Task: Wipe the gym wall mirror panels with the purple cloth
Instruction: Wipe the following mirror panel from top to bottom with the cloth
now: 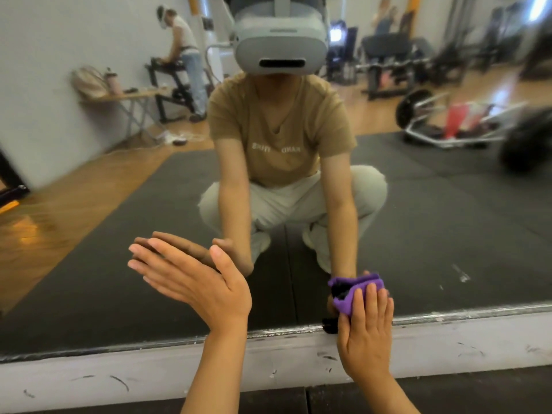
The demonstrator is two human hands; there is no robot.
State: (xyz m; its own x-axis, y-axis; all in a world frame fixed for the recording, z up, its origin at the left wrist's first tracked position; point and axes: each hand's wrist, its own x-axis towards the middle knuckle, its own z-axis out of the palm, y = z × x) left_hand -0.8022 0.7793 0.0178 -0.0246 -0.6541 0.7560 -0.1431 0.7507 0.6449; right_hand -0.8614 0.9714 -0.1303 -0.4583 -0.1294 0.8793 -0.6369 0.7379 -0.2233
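**Low on the glass, cloth under our right palm**

Our right hand presses the purple cloth flat-fingered against the mirror panel, just above its bottom edge. The cloth looks soft, light and bunched; we judge a spread palm over its middle holds it best. Our left hand rests on the glass, fingers straight, holding nothing. The white baseboard blocks travel below; open glass lies above and to both sides.

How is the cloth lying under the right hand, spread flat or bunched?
Bunched. The cloth shows thick folds, and the right hand presses it with straight fingers against the mirror near its bottom edge.
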